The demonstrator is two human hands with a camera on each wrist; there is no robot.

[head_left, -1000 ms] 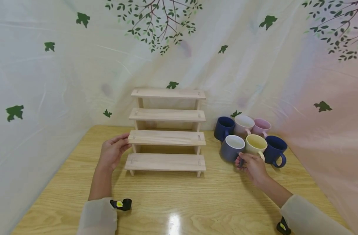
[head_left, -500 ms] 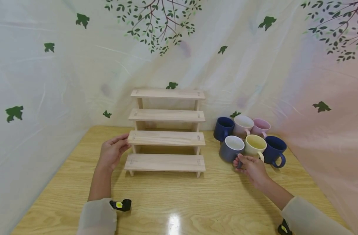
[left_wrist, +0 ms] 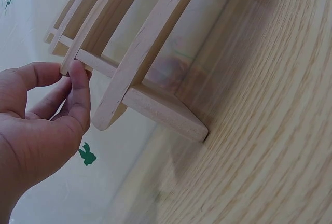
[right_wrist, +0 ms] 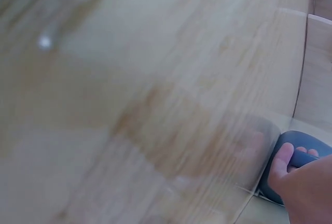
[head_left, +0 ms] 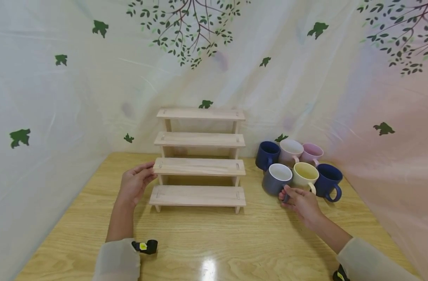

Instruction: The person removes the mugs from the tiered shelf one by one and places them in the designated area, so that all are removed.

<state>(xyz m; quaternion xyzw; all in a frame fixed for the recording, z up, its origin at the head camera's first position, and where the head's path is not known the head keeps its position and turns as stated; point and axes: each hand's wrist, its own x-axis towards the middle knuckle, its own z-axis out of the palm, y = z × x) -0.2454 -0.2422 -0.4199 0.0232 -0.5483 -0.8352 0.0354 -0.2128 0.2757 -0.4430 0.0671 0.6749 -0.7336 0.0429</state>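
My left hand [head_left: 134, 185] pinches the left end of the second-lowest step of a pale wooden stepped shelf [head_left: 199, 166]. In the left wrist view, the thumb and fingers [left_wrist: 79, 92] close on that board's end. On the right, my right hand [head_left: 304, 203] grips the handle of a grey mug [head_left: 274, 183] with a white inside. This mug is upright at the front left of a cluster of mugs. The right wrist view has the grey mug [right_wrist: 290, 140] at its lower right edge, fingers curled round the handle. Right beside it stands a yellow mug [head_left: 305, 173].
Behind and beside the grey mug are a navy mug [head_left: 266, 158], a white mug [head_left: 289, 154], a pink mug [head_left: 312, 151] and another navy mug [head_left: 327, 180]. A patterned curtain [head_left: 94, 89] hangs behind the wooden table [head_left: 185, 242].
The grey mug and my right hand have moved very slightly left and toward me. My left hand stays on the shelf. The head view has tilted up a little.
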